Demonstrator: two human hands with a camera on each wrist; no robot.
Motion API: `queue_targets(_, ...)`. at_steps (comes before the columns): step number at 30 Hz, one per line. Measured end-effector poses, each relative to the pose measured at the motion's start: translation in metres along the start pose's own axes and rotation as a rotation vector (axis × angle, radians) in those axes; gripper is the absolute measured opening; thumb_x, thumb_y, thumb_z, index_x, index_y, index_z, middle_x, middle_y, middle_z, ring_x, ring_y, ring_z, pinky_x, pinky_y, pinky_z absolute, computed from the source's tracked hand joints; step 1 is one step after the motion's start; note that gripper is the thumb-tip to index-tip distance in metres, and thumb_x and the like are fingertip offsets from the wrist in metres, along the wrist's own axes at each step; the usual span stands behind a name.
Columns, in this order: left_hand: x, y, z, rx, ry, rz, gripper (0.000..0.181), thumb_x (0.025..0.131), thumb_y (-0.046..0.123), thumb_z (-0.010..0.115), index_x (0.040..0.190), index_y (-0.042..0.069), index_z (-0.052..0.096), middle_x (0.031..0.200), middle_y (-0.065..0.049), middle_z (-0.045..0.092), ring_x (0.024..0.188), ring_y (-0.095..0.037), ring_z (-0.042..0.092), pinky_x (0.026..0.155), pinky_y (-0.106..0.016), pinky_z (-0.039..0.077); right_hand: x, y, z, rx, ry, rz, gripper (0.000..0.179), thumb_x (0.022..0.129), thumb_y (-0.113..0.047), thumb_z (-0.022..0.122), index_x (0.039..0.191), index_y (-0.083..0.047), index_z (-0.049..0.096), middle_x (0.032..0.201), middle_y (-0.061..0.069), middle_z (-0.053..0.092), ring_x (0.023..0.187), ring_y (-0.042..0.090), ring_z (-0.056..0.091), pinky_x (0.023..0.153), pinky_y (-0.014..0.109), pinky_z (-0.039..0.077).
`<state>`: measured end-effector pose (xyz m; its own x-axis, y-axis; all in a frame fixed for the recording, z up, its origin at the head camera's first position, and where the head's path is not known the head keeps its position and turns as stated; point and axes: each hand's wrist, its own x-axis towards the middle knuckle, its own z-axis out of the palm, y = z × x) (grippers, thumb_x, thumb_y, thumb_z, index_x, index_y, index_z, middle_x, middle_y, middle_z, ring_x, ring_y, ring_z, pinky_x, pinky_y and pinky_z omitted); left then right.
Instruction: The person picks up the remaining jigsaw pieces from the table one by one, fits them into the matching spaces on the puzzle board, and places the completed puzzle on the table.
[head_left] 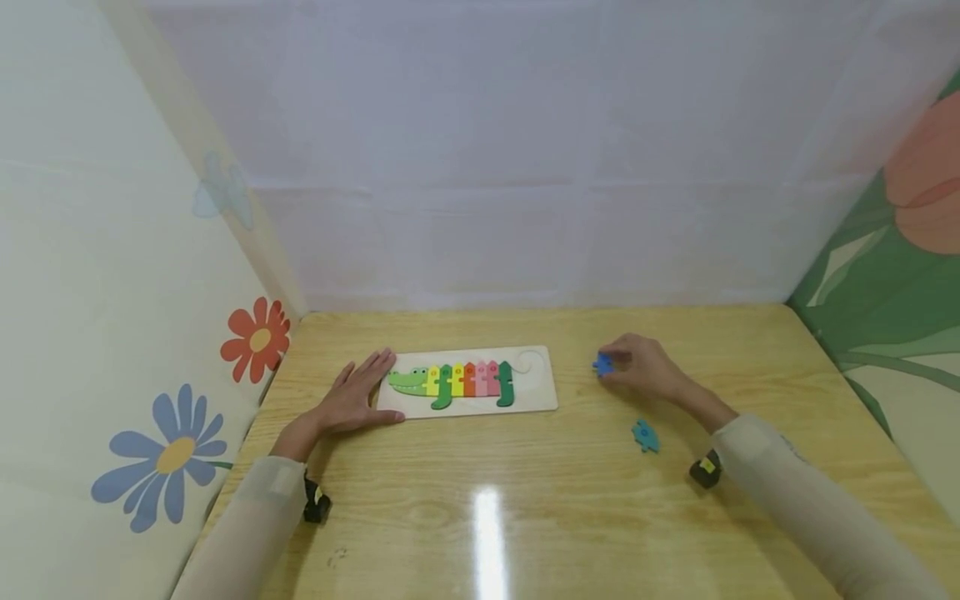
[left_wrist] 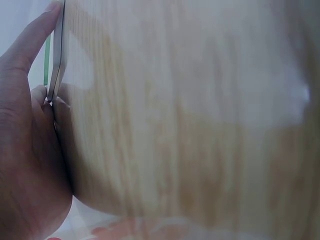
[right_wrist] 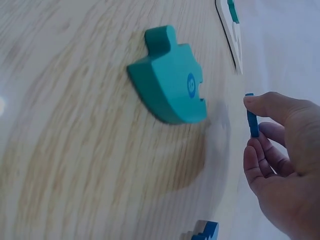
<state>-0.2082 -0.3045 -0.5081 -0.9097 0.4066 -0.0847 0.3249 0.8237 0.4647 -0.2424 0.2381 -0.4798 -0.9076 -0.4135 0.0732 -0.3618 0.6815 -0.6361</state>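
Observation:
A wooden crocodile puzzle board [head_left: 536,400] lies on the table, with a green head [head_left: 408,381] and a row of yellow, green, orange, pink and dark green pieces in it. My left hand [head_left: 358,398] is spread at the board's left end, fingers by the upper corner and thumb along the near edge. To the right of the board, my right hand [head_left: 647,367] pinches a small blue puzzle piece [head_left: 602,364] between thumb and fingers. In the right wrist view that blue piece [right_wrist: 252,116] appears edge-on. A teal puzzle piece [head_left: 645,436] lies nearer me, below the right hand.
Another blue piece [right_wrist: 206,232] shows at the bottom of the right wrist view. The wooden table [head_left: 420,500] is bounded by a white cloth [head_left: 450,208] behind and flower-printed panels at both sides. A curved tail line marks the board's right end.

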Motion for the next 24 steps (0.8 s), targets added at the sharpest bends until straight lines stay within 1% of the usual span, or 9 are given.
queue_targets(4,0.000,0.001,0.000,0.006,0.000,0.000,0.117,0.087,0.062,0.077,0.168,0.001,0.019,0.176,-0.021,0.015,0.163,-0.042,0.008,0.126,-0.068,0.000,0.001,-0.003,0.002,-0.006,0.001,-0.013,0.048,0.085,-0.008,0.089,0.126,0.008,0.071,0.116,0.021,0.072,0.109,0.038,0.070,0.099,0.052,0.058)
queue_targets(9,0.000,0.001,0.000,0.022,-0.017,-0.018,0.116,0.089,0.062,0.076,0.169,0.003,0.017,0.177,-0.019,0.012,0.164,-0.040,0.006,0.127,-0.066,-0.002,0.002,-0.007,0.003,-0.006,0.005,-0.035,0.048,0.084,-0.008,0.090,0.125,0.008,0.071,0.114,0.020,0.073,0.107,0.036,0.071,0.097,0.051,0.059)
queue_targets(14,0.000,0.000,-0.001,0.027,-0.023,-0.025,0.117,0.088,0.062,0.075,0.170,0.004,0.016,0.177,-0.018,0.011,0.164,-0.039,0.005,0.127,-0.065,-0.003,0.002,-0.011,0.005,0.017,0.006,-0.046,0.049,0.084,-0.008,0.090,0.126,0.008,0.071,0.115,0.020,0.072,0.107,0.037,0.071,0.098,0.050,0.059)
queue_targets(19,0.000,0.001,-0.001,0.029,-0.023,-0.025,0.117,0.088,0.063,0.075,0.169,0.004,0.016,0.177,-0.018,0.012,0.164,-0.040,0.006,0.127,-0.066,-0.003,0.003,-0.015,0.007,0.046,0.002,-0.031,0.050,0.085,-0.010,0.089,0.128,0.007,0.071,0.117,0.020,0.071,0.110,0.038,0.070,0.099,0.051,0.059)
queue_targets(24,0.000,0.001,-0.001,0.031,-0.025,-0.028,0.117,0.088,0.063,0.075,0.170,0.004,0.016,0.177,-0.018,0.012,0.164,-0.040,0.006,0.127,-0.066,-0.003,0.005,-0.021,0.010,0.043,0.004,-0.026,0.050,0.084,-0.011,0.090,0.128,0.007,0.071,0.116,0.019,0.071,0.109,0.038,0.071,0.098,0.050,0.059)
